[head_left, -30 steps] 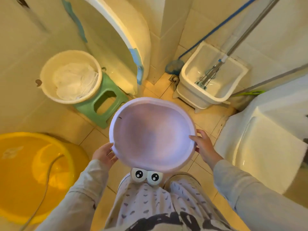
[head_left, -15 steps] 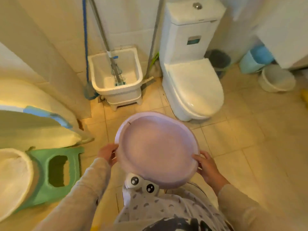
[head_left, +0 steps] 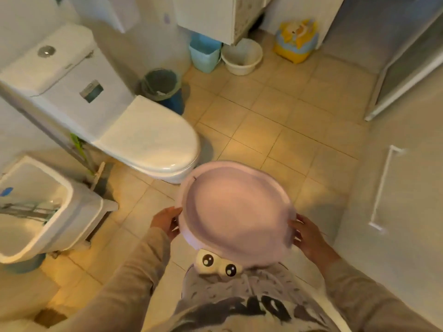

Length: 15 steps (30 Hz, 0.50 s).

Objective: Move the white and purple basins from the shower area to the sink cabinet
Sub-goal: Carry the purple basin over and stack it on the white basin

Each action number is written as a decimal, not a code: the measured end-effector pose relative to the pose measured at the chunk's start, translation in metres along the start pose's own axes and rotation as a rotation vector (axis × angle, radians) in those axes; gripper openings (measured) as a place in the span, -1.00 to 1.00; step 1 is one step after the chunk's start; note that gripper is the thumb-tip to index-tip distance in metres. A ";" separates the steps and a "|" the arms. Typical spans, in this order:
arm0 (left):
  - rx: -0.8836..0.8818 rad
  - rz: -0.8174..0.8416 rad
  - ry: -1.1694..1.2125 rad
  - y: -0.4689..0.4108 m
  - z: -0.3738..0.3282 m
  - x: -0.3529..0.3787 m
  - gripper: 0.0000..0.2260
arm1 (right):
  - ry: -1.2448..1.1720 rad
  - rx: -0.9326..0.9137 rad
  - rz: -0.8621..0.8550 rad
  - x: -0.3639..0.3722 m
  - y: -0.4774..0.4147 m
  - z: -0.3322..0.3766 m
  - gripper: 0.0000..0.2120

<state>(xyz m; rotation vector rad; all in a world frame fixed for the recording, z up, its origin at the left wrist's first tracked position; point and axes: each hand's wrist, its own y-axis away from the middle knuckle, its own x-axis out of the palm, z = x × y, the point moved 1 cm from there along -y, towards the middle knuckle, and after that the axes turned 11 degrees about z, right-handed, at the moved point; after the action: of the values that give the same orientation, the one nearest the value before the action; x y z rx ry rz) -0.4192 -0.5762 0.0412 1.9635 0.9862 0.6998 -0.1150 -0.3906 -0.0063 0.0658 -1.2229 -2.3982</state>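
I hold the round purple basin (head_left: 236,212) level in front of my waist, and it looks empty. My left hand (head_left: 166,221) grips its left rim and my right hand (head_left: 305,233) grips its right rim. A white basin (head_left: 242,56) sits on the floor at the far end, under the white sink cabinet (head_left: 215,17). The basin I carry is well short of the cabinet, with open tiled floor (head_left: 275,116) between them.
A white toilet (head_left: 143,140) with its lid down stands to my left. A mop bucket (head_left: 36,212) is at the far left. A grey bin (head_left: 160,85), a light blue bin (head_left: 205,53) and a yellow child's potty (head_left: 296,41) line the far side. A wall (head_left: 395,188) runs on my right.
My view has swung right, away from the shower corner with the green stool and yellow tub, past the mop bucket and toilet, toward the sink cabinet. Both hands kept hold of the purple basin.
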 end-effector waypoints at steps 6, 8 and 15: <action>-0.041 0.022 -0.114 -0.046 -0.032 0.129 -0.95 | -0.038 -0.024 -0.056 -0.084 -0.038 0.065 -0.91; -0.047 0.049 -0.139 -0.060 -0.045 0.170 -0.91 | -0.106 -0.062 -0.071 -0.107 -0.048 0.090 -0.90; -0.049 0.130 -0.216 -0.105 -0.091 0.285 -0.88 | -0.151 -0.099 -0.161 -0.164 -0.079 0.178 -0.89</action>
<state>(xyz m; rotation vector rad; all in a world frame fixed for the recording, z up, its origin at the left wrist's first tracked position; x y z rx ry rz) -0.3739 -0.2621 0.0318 2.0250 0.7105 0.5626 -0.0388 -0.1488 0.0147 -0.0510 -1.2032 -2.6413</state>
